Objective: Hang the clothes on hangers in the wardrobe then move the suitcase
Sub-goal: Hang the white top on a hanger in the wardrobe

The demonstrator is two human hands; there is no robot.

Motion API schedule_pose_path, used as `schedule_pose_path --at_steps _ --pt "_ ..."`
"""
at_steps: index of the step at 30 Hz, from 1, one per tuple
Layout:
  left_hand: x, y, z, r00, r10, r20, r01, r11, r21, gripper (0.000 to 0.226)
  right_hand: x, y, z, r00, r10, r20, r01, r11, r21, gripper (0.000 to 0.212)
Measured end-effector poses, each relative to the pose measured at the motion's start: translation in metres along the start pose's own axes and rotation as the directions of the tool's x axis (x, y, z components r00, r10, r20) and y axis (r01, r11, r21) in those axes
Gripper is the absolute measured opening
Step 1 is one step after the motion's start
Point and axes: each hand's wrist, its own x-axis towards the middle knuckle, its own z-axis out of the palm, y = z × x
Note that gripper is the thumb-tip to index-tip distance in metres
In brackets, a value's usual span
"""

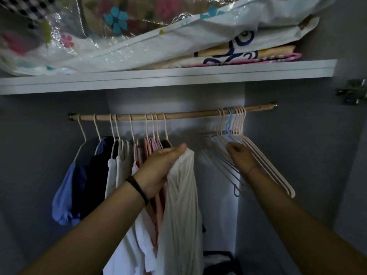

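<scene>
Inside a wardrobe the left hand (158,167) curls its fingers round the top of a cream garment (180,205) just under the rail (178,115), while the right hand (241,155) reaches among empty hangers (271,168) at the rail's right end — fingers hidden, grip unclear — and should ideally lift one hanger clear alone.

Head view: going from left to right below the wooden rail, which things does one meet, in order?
Blue garment → dark navy garment → white tops → left hand → cream garment in its grip → bunch of empty hangers. The pink clothes and the right hand overlap their neighbours, so they are left out.
</scene>
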Motion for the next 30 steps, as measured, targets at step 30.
schedule_pose_path --at_steps 30 --pt "-0.018 -0.048 0.008 0.985 -0.119 0.127 0.098 0.982 0.159 0.020 -0.165 0.031 -0.038 0.996 0.092 -0.012 -0.084 0.950 0.299 0.025"
